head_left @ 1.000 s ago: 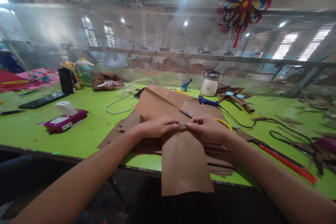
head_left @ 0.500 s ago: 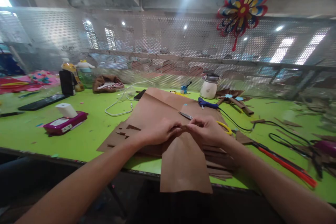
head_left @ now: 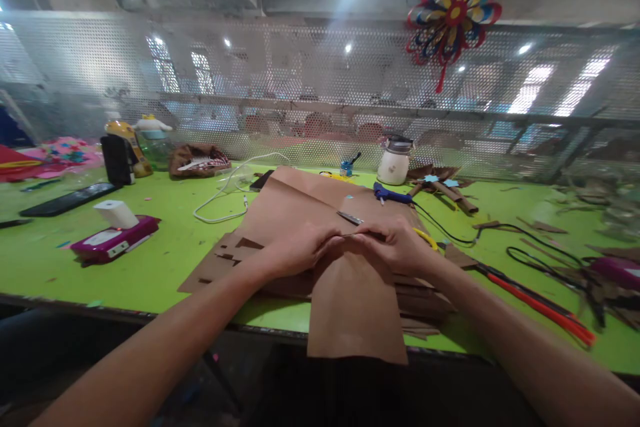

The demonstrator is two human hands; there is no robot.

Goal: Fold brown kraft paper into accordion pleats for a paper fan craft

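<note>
Between my hands a piece of brown kraft paper (head_left: pixel 356 310) hangs down over the table's front edge. My left hand (head_left: pixel 320 248) pinches its top edge from the left. From the right, my right hand (head_left: pixel 393 245) grips the same edge with thumb and fingers, close to the left fingertips. Beneath lie larger brown paper sheets (head_left: pixel 295 203), with notched cuts at the left side. Scissors (head_left: pixel 427 238) with yellow handles rest on the sheets, partly hidden behind my right hand; their blade tip points left.
A blue glue gun (head_left: pixel 393 194) lies behind my right hand, its black cord running right. A red-handled tool (head_left: pixel 543 303) is at the right. A purple power strip (head_left: pixel 117 239) with a white plug, a white cable (head_left: pixel 220 219) and a white jar (head_left: pixel 395 161) stand around the green table (head_left: pixel 175 267).
The view has shifted slightly. Both hands still hold the paper's top edge; the fingertips have drawn a little closer and the hanging paper faces me more flatly.
</note>
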